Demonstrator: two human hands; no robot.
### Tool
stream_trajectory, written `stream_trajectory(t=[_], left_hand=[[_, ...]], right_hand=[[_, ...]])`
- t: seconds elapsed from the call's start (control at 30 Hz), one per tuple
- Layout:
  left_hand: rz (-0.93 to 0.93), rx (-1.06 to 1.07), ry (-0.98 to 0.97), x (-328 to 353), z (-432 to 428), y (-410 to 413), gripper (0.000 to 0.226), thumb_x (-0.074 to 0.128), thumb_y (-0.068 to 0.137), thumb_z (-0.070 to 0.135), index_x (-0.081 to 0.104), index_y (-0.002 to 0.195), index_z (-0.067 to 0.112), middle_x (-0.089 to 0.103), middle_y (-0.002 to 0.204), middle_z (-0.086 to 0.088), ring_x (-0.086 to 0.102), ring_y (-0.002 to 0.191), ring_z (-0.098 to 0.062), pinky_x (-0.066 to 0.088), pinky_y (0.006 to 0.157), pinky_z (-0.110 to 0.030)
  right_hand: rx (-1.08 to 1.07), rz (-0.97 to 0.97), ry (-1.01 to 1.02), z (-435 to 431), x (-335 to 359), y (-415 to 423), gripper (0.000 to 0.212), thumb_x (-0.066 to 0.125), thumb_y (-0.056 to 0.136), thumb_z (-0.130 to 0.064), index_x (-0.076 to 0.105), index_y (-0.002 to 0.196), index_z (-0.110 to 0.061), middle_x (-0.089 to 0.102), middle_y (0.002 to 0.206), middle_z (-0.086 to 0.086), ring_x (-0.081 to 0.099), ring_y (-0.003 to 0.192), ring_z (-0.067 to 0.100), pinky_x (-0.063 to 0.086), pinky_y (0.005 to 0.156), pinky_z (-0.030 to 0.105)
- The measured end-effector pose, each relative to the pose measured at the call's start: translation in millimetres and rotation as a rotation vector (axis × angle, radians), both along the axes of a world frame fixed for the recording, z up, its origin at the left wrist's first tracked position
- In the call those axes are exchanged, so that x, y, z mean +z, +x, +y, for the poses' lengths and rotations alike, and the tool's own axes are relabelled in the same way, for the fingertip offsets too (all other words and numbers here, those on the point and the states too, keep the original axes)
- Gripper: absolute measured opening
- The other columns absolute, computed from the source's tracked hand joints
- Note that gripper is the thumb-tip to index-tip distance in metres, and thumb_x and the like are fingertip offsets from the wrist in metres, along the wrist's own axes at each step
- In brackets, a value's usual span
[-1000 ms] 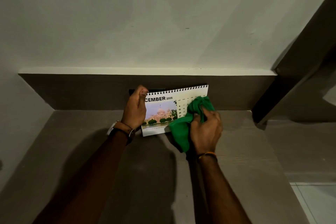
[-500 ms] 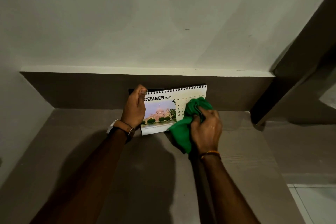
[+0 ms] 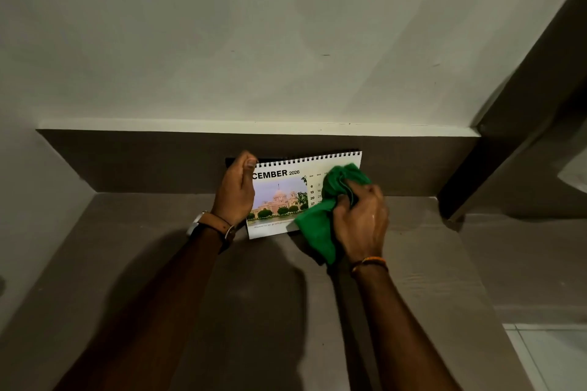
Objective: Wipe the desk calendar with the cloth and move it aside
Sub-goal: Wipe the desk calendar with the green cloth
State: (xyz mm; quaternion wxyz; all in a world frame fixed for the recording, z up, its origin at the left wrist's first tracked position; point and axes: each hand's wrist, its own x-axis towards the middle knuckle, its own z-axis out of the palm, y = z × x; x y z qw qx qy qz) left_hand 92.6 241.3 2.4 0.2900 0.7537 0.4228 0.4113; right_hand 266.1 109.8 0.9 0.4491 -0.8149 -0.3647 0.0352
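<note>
The calendar [image 3: 282, 197] ran left-right; the left hand [image 3: 236, 189] pinched its left end, the right hand [image 3: 362, 222] pressed the bunched cloth [image 3: 320, 222] on its right half.

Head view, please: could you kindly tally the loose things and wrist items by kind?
Desk calendar: 1
Green cloth: 1
Wristwatch, left wrist: 1
Thread band, right wrist: 1
Total: 4

Bare forearms; tan-strapped watch [image 3: 203, 223], orange thread bracelet [image 3: 370, 263].
</note>
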Motion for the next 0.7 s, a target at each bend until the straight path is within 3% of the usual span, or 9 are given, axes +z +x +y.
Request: stream_trajectory(t=[0.1,0.2,0.33,0.5,0.6,0.7], left_hand=[[-0.007,0.013,0.005,-2,2,2,0.026,0.029,0.106,0.021,0.049,0.093,0.01,0.046,0.076,0.004,0.042,0.067,-0.005,0.033,0.06,-0.013],[-0.002,0.006,0.005,-5,3,1,0.028,0.029,0.106,0.021,0.049,0.093,0.007,0.048,0.079,-0.005,0.043,0.067,-0.01,0.036,0.062,-0.027],[0.016,0.006,-0.007,-4,4,-1,0.029,0.028,0.106,0.025,0.049,0.093,0.01,0.049,0.078,0.0,0.045,0.068,-0.011,0.037,0.062,-0.029],[-0.002,-0.003,-0.019,-3,2,0,0.03,0.028,0.106,0.026,0.05,0.096,0.008,0.049,0.078,-0.003,0.044,0.067,-0.013,0.036,0.061,-0.031],[-0.009,-0.013,-0.01,-2,3,0,0.03,0.029,0.106,0.024,0.051,0.096,0.005,0.054,0.084,-0.013,0.05,0.074,-0.021,0.04,0.066,-0.034],[0.022,-0.066,-0.017,2,7,-4,0.03,0.029,0.106,0.025,0.05,0.094,0.007,0.052,0.08,-0.004,0.047,0.07,-0.009,0.037,0.061,-0.018]], right_hand=[[0.107,-0.056,0.015,5,3,-26,0.037,0.061,0.085,-0.011,0.073,0.118,-0.02,0.059,0.111,0.005,0.062,0.092,0.023,0.051,0.086,0.031],[0.26,-0.053,-0.099,-9,-20,-47,0.037,0.058,0.09,-0.015,0.07,0.123,-0.023,0.058,0.116,0.003,0.062,0.097,0.022,0.055,0.09,0.035],[0.091,0.046,-0.125,-25,-29,-16,0.034,0.059,0.091,-0.01,0.07,0.123,-0.015,0.061,0.119,0.011,0.061,0.107,0.026,0.047,0.102,0.035],[-0.006,0.033,0.009,3,5,-2,0.034,0.062,0.089,-0.009,0.072,0.121,-0.01,0.063,0.114,0.014,0.061,0.105,0.03,0.045,0.096,0.032],[0.183,-0.034,0.037,14,8,-48,0.036,0.059,0.085,-0.011,0.073,0.117,-0.019,0.059,0.112,0.008,0.063,0.094,0.028,0.049,0.087,0.034],[0.415,-0.142,-0.047,13,-9,-96,0.032,0.06,0.088,-0.012,0.071,0.117,-0.021,0.058,0.115,0.007,0.064,0.089,0.027,0.059,0.077,0.039]])
